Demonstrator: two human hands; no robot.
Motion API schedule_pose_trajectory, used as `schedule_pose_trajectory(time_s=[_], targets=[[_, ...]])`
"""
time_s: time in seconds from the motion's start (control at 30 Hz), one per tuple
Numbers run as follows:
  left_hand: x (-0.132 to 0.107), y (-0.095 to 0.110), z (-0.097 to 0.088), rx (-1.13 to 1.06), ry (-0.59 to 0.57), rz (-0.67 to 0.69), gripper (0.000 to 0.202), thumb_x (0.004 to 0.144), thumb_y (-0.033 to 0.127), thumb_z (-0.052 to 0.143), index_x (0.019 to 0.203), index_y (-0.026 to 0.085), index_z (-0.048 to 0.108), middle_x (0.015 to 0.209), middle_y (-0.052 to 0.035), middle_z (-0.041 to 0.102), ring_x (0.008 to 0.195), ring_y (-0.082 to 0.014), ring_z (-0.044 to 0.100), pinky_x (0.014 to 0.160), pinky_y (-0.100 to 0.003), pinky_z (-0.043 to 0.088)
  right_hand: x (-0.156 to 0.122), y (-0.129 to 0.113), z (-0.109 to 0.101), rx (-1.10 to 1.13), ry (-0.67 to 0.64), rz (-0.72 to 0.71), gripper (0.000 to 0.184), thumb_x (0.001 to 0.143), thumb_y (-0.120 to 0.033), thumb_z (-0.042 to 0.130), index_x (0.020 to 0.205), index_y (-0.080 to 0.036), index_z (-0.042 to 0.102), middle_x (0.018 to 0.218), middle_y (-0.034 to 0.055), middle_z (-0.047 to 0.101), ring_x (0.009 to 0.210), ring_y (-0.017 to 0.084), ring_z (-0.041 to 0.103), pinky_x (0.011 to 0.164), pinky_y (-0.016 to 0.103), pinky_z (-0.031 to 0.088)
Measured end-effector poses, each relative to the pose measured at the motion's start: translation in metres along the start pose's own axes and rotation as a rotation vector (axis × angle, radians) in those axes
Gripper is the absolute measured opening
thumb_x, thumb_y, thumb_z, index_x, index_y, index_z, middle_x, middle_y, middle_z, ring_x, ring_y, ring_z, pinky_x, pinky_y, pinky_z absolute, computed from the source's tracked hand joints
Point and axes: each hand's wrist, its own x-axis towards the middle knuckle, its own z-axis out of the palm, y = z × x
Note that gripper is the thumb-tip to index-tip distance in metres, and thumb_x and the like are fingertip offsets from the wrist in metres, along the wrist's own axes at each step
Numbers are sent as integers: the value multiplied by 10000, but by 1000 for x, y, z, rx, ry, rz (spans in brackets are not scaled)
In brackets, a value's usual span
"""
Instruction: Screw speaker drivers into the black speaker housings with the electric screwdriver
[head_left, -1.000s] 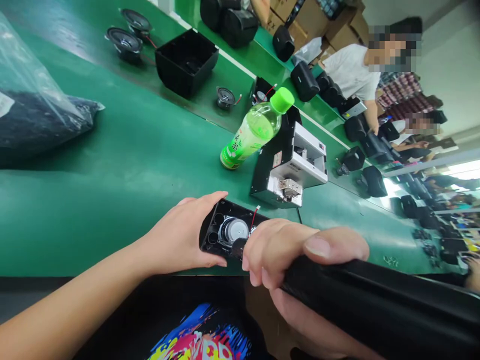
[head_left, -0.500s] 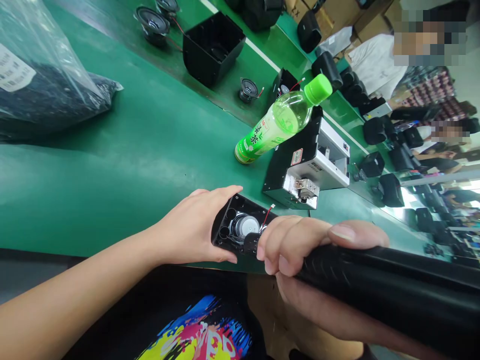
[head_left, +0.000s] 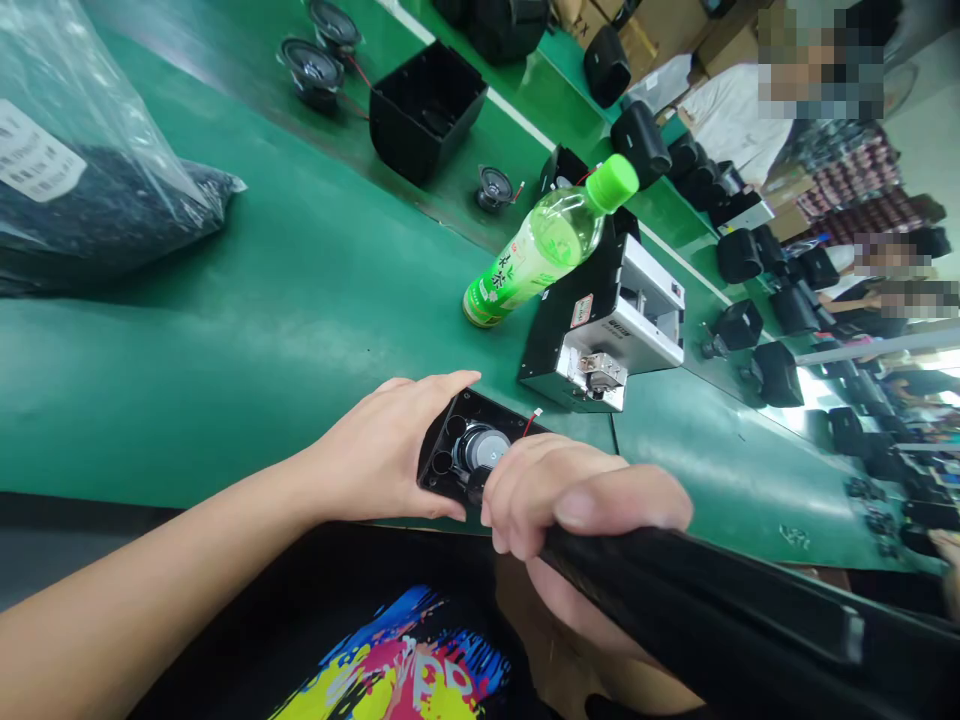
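Note:
My left hand grips the left end of a black speaker housing, thumb along the near edge and fingers along the far one. Inside the housing sits a round speaker driver with its grey magnet facing up, and a red wire with a white plug sticks out beside it. My right hand is wrapped around a thick black electric screwdriver, which runs off to the lower right. Its front end points down into the housing near the driver; the very tip is hidden. My right hand covers the housing's right part.
Behind the housing stand a silver-and-black screw feeder and a green tea bottle. Farther back are an open black housing and loose speakers. A plastic bag lies left. People sit along the line at right.
My right hand and the screwdriver have shifted left over the housing, and the tool's rear slopes down more. The left hand keeps its hold. The whole view has shifted slightly.

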Motion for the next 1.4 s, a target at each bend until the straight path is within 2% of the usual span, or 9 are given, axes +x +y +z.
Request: schedule_pose_trajectory(time_s=[0.33, 0.57, 0.73, 0.87, 1.0, 1.07, 1.2, 1.3, 1.4], targets=[[-1, -4, 0, 67, 3, -1, 1486, 711, 597, 1190, 1977, 285, 476, 1954, -224, 667, 1783, -506, 694, 1521, -692, 562, -9, 52, 16, 102, -10, -268, 272, 1357, -482, 654, 1403, -361, 894, 762, -20, 825, 601, 205, 801, 635, 346, 702], [2, -25, 10, 93, 32, -21, 1467, 744, 583, 1161, 1999, 285, 461, 1986, -218, 625, 1804, -516, 665, 1512, -695, 579, -4, 75, 22, 141, 35, -324, 574, 1189, -874, 787, 1214, -312, 897, 708, -12, 797, 531, 220, 732, 567, 357, 651], [3, -39, 11, 124, 18, -24, 1544, 723, 666, 1212, 2014, 315, 439, 1995, -227, 603, 1814, -510, 651, 1521, -727, 554, 11, 56, 29, 253, 154, -271, 755, 1138, -1006, 724, 1288, -279, 863, 750, 2, 769, 499, 188, 625, 469, 313, 512], [0, -32, -7, 180, -39, -7, 1698, 709, 628, 1250, 2083, 334, 296, 2062, -239, 514, 1876, -505, 592, 1547, -680, 546, 28, 14, -14, 273, 341, -348, 750, 1191, -1013, 610, 1451, -346, 835, 831, -25, 792, 607, 177, 732, 609, 304, 650], [12, -3, -25, 289, -133, 43, 1762, 686, 612, 1257, 2103, 432, 225, 2176, -166, 312, 2001, -538, 360, 1636, -747, 380, 41, -13, -80, 113, 648, -333, 874, 979, -1128, 807, 1321, -324, 847, 753, -59, 753, 566, 162, 704, 590, 289, 637], [24, 15, -23, 363, -198, 60, 1624, 701, 541, 1230, 2069, 471, 357, 2109, -132, 474, 1940, -543, 466, 1622, -750, 398, 42, -12, -106, 72, 717, -235, 900, 941, -1107, 873, 1297, -280, 849, 749, -44, 760, 558, 161, 702, 557, 278, 606], [41, 39, -8, 517, -283, 48, 1507, 665, 390, 1130, 2028, 394, 488, 1753, -193, 781, 1639, -565, 724, 1490, -763, 550, 31, 11, -133, 67, 739, -58, 832, 960, -963, 998, 1256, -197, 868, 744, 9, 802, 526, 183, 715, 495, 292, 586], [36, 35, -12, 590, -324, 20, 1342, 752, 345, 1049, 1996, 418, 550, 1673, -181, 831, 1542, -526, 791, 1406, -712, 637, 20, 28, -139, 108, 794, -14, 832, 912, -957, 1041, 1219, -208, 849, 739, 11, 806, 511, 205, 724, 482, 333, 627], [11, 10, -41, 621, -354, -22, 1024, 936, 233, 868, 1910, 480, 672, 1673, -119, 874, 1519, -437, 846, 1358, -600, 695, 15, 32, -145, 173, 892, -56, 885, 887, -1034, 992, 1261, -251, 819, 736, -33, 770, 516, 186, 719, 494, 308, 624]])
